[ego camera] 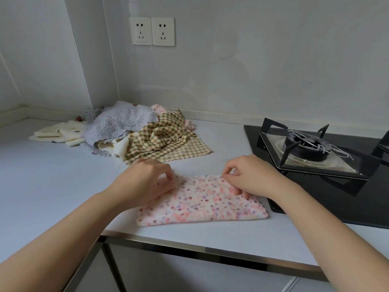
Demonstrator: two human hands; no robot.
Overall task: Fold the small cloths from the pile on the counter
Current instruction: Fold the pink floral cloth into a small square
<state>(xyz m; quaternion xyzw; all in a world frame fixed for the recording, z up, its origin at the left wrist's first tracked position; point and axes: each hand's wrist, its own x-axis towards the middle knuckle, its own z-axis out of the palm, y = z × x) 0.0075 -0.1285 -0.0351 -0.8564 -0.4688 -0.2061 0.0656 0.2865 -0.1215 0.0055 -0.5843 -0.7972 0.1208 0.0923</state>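
– Pink-flowered fleecy cloth (202,199) lies doubled on the white table (52,175), near the front edge, just beside the black gas hob (315,157). What now?
– Left hand (147,180) pinches its far left corner, right hand (250,178) pinches the far edge at the right, both clamped on fabric. I'd judge the edges need matching first: line up the layers, keep them taut, then smooth the crease flat.
– And the heap of checked and spotted cloths (134,131)?
– Behind the hands, not yet folded.
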